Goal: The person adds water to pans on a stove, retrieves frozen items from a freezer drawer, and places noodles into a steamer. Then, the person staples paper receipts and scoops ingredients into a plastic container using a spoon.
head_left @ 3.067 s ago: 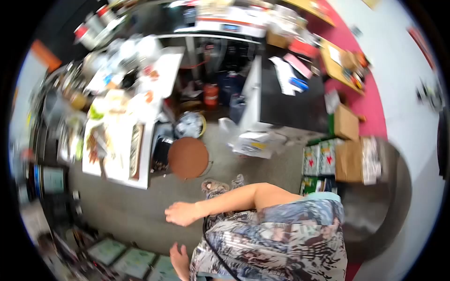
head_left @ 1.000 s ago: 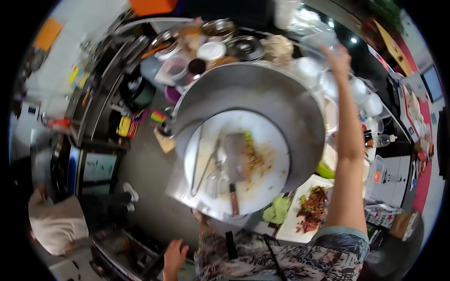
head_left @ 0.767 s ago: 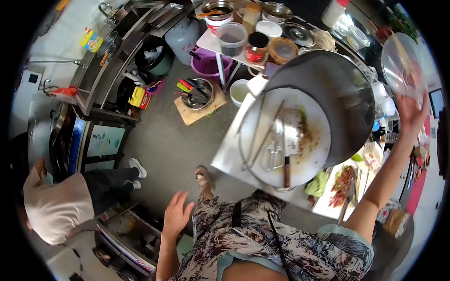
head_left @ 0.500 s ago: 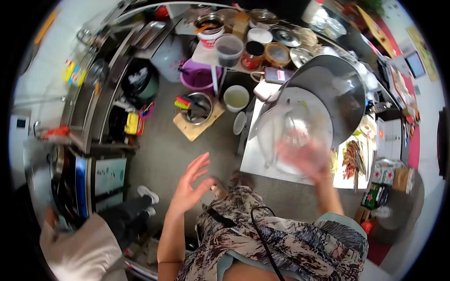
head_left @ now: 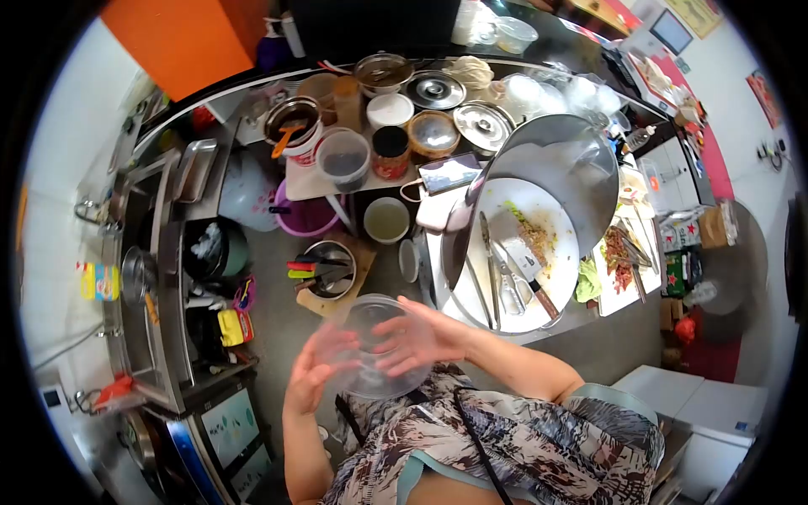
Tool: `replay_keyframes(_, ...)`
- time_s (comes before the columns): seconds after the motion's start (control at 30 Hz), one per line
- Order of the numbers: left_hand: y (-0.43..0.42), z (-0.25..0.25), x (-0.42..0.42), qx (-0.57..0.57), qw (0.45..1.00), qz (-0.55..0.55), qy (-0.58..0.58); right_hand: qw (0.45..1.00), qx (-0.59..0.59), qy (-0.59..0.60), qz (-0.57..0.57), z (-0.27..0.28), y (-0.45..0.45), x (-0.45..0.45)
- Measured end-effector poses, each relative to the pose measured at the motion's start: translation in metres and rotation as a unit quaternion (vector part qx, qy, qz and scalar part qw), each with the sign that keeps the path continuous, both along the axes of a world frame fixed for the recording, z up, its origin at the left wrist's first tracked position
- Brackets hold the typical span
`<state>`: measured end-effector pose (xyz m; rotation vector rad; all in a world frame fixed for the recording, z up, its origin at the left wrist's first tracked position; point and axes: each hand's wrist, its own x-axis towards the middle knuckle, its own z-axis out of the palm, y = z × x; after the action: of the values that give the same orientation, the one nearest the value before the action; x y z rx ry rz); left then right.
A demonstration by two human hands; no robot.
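Observation:
A clear, round plastic bowl (head_left: 370, 316) is held in front of my body, its edges slightly blurred. My left hand (head_left: 313, 370) grips its left side, thumb and fingers curled at the rim. From the right, my right hand (head_left: 425, 337) clasps it as well, and those fingers show through the see-through plastic. To the right of the bowl lies a round white cutting board (head_left: 480, 223) within a curved grey metal guard (head_left: 547, 151). On the board are a cleaver (head_left: 519, 263), other long utensils and a heap of chopped food (head_left: 536, 238).
A steel pot of colourful-handled knives (head_left: 328, 269) stands on a wooden board beyond my left hand. Tubs, jars and lids crowd the shelf (head_left: 300, 187) ahead. Right of the cutting board, a white tray (head_left: 608, 296) carries chopped meat and tongs. Steel sinks (head_left: 151, 341) line the left.
The clear bowl has come from over the cutting board to in front of my body, uncovering the knives and chopped food. My left hand has joined it. The view has turned rightward.

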<state>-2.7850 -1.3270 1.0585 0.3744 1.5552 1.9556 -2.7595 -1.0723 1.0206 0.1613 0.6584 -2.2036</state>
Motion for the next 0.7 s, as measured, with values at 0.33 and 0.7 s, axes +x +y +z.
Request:
replay_keyframes(0.33, 0.123, -0.029, -0.339, 0.075, 0.982, -0.014, -0.171, 0.570, 0.735, 0.336, -0.147, 0.175, 0.254, -0.401)
replay_keyframes(0.7, 0.269, 0.001, -0.766, 0.069, 0.986, -0.056, -0.141, 0.505, 0.856, -0.108, -0.024, -0.016, 0.477, -0.882)
